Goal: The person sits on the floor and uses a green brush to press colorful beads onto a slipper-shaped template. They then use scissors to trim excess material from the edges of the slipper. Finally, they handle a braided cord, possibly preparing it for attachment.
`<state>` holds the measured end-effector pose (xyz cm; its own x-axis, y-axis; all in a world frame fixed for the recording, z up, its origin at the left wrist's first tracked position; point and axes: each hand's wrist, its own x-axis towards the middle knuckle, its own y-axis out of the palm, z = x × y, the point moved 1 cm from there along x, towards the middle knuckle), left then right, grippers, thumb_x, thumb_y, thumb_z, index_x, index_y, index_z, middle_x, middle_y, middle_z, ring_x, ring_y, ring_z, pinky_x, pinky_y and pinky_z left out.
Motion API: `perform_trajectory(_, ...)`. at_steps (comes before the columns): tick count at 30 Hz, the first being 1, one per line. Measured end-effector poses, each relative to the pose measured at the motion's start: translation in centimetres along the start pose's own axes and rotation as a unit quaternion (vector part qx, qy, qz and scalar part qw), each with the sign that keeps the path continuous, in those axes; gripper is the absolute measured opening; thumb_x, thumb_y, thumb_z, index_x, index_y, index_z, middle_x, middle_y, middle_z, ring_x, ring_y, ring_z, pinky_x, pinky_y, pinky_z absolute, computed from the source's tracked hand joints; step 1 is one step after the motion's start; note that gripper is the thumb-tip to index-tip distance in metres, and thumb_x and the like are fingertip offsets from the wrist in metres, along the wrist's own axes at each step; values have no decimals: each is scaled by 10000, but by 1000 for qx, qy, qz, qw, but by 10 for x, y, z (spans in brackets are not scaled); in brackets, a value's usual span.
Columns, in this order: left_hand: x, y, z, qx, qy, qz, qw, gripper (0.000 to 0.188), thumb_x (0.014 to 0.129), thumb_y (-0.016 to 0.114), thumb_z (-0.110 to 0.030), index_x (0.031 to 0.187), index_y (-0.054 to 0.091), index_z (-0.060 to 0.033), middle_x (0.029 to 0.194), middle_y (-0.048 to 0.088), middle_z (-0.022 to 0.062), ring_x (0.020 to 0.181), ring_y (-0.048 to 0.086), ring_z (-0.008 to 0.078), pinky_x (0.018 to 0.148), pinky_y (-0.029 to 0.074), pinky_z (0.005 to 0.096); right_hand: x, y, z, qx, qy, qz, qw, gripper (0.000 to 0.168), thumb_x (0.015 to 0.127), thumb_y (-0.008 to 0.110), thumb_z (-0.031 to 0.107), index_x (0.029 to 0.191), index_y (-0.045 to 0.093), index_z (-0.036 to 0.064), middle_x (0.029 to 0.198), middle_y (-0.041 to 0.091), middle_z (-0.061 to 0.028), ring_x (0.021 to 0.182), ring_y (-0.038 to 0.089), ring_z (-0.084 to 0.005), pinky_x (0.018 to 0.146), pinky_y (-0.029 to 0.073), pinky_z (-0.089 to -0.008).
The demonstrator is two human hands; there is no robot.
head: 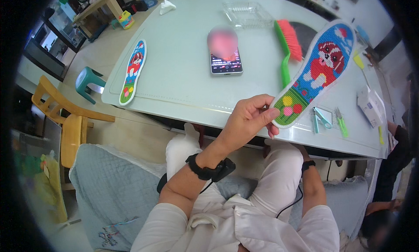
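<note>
My left hand [253, 118] pinches the heel end of an embroidered insole [319, 69] between thumb and fingers. The insole is raised over the right part of the table, its dog, flowers and blue sky pattern facing up. A matching insole [133, 72] lies near the table's left edge. My right arm hangs down beside my right knee, and that hand is hidden under the table edge. A smartphone [226, 55] with a lit screen lies at the middle of the table.
A green brush with red bristles [289, 39] lies behind the raised insole. Scissors [320, 119], a green-handled tool [341, 123] and a white box [371, 105] are at the right. A clear plastic tray [247, 15] stands farther back. Another person sits at the far right.
</note>
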<state>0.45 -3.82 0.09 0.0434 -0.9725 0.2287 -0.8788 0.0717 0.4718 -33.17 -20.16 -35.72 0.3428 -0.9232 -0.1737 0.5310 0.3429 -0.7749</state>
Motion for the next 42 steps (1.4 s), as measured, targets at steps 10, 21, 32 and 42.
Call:
perform_trajectory(10, -5, -14, 5, -7, 26, -63, 998, 172, 926, 552, -139, 939, 605, 24, 843, 639, 50, 643, 580, 81, 591, 489, 216, -125, -185, 200, -164, -103, 210, 958, 123, 844, 581, 74, 895, 627, -27, 821, 645, -163, 734, 625, -298, 670, 484, -364)
perform_trajectory(21, -5, -6, -9, -14, 53, -74, 996, 173, 927, 561, -151, 942, 602, 15, 817, 641, 62, 618, 597, 103, 557, 485, 227, -184, -287, 483, 42, -526, -340, 778, 140, 867, 543, -37, 963, 644, -25, 1005, 640, -171, 927, 623, -248, 822, 487, -319)
perform_trajectory(32, -24, -30, -26, 53, 72, -149, 985, 157, 918, 567, -120, 922, 606, 32, 749, 621, 48, 611, 604, 92, 551, 487, 216, -91, -146, 467, 19, -547, -242, 802, 222, 667, 681, -96, 859, 631, 3, 886, 608, -106, 841, 579, -267, 692, 488, -330)
perform_trajectory(42, -18, -29, -18, 37, 35, -130, 990, 178, 925, 554, -130, 938, 608, 39, 747, 624, 54, 612, 608, 103, 549, 488, 220, -84, -147, 457, 86, -534, -207, 815, 224, 676, 637, -103, 870, 582, -6, 908, 567, -117, 823, 563, -276, 683, 475, -329)
